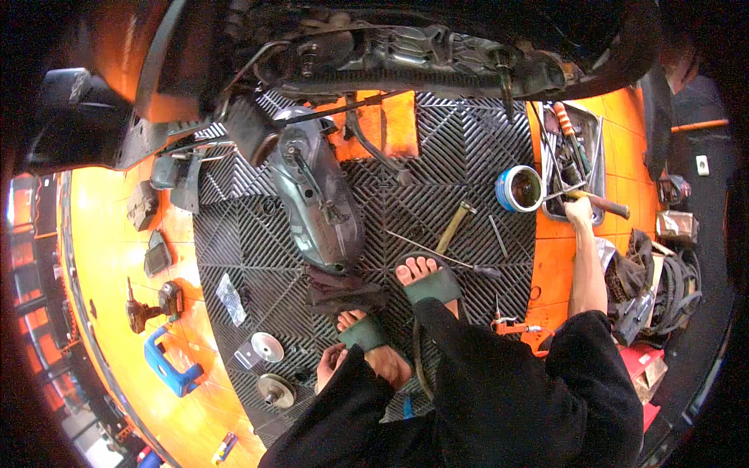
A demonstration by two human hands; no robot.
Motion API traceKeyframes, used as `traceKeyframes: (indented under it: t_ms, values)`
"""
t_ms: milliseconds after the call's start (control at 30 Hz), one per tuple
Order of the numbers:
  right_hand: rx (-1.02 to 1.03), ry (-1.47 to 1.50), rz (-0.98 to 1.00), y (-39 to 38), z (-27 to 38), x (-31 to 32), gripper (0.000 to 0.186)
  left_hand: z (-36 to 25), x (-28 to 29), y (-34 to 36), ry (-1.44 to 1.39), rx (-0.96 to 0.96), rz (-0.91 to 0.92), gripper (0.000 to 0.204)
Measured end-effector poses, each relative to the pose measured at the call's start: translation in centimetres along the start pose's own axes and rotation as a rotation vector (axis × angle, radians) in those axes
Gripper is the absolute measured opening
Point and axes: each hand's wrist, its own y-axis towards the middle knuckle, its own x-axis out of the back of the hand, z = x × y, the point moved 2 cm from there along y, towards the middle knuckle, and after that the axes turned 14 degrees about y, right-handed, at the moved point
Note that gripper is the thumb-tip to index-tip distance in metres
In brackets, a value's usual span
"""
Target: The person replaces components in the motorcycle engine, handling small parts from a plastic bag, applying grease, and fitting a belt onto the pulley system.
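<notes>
My right hand (579, 210) reaches out to the near edge of a metal tray (597, 168) of tools. Its fingers are curled beside a wooden handle (607, 204) and a thin metal bar; what they grip is not clear. Inside the tray lies an orange-handled tool (563, 118). Down by my left foot, my left hand (329, 365) hangs with loosely bent fingers and nothing visible in it. A long grey engine cover (324, 210) lies on the ribbed black mat (460, 148), with a dark cloth (343, 290) at its near end.
The vehicle's underside (421, 58) spans the top. A blue-and-white tub (520, 189) of brown matter stands left of the tray. A hammer (455, 228) and screwdriver (485, 271) lie before my feet. Left are pulley discs (268, 347), a cordless driver (144, 312) and a blue tool (168, 363).
</notes>
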Motion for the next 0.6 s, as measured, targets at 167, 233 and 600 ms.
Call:
traceKeyframes:
  t_ms: [167,233,600]
  values:
    - [0.198,0.103,-0.234,-5.6,3.9,3.6,0.033,-3.8,1.0,-1.3,0.178,-0.035,0.021,0.036]
    - [0.359,0.420,-0.083,-11.5,10.5,5.5,0.022,-6.8,2.8,-1.9,0.235,-0.081,0.098,0.037]
    - [1.016,1.059,0.318,-30.5,44.9,2.6,0.023,-40.4,-1.1,10.2,0.357,-0.897,-0.087,0.030]
